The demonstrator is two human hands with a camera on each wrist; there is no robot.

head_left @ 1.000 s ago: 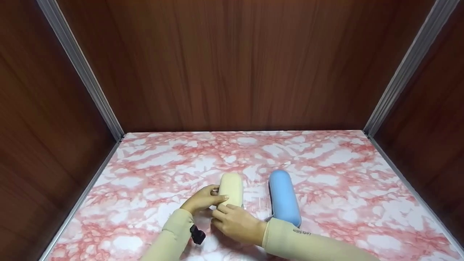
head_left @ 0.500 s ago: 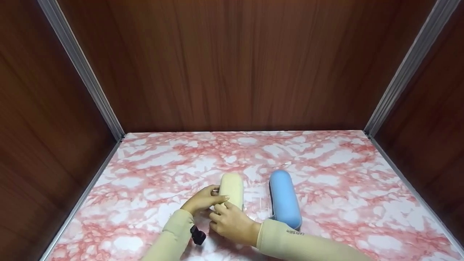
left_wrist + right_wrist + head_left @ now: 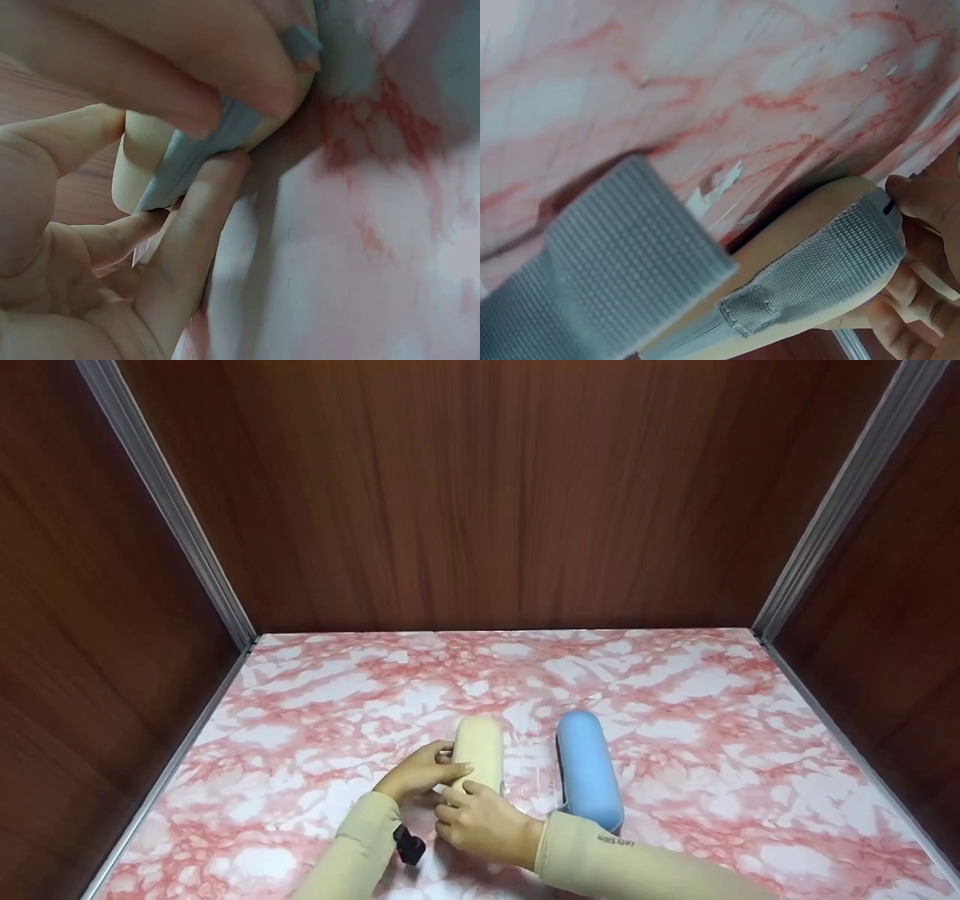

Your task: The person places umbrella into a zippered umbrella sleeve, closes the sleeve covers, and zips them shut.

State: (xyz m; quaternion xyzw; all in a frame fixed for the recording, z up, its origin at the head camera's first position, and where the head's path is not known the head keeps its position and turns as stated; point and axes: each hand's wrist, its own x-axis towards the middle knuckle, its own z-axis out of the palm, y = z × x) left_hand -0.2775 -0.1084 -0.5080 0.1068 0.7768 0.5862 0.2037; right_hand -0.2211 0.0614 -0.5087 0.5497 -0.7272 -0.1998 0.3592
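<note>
A rounded, elongated pale yellow zip case (image 3: 480,746) lies on the table, with a grey zip band (image 3: 817,259) along its side. My left hand (image 3: 420,771) grips it from the left, thumb across the top and fingers low on the side. At the near end is my right hand (image 3: 484,819), its fingers curled and pinching at the case's grey band. In the left wrist view the right fingers (image 3: 187,97) cover part of that band, and a small grey tab (image 3: 302,43) sticks out beside them. What exactly lies between those fingertips is hidden.
A similar blue case (image 3: 589,772) lies to the right, close to the right sleeve (image 3: 600,847). Grey webbing (image 3: 630,255) fills the right wrist view's lower left. Wood-grain panels (image 3: 502,495) enclose the back and sides of the red-and-white marbled table (image 3: 337,682).
The right hand shifts slightly left, then settles at the near end of the yellow case. Left hand and both cases stay practically in place.
</note>
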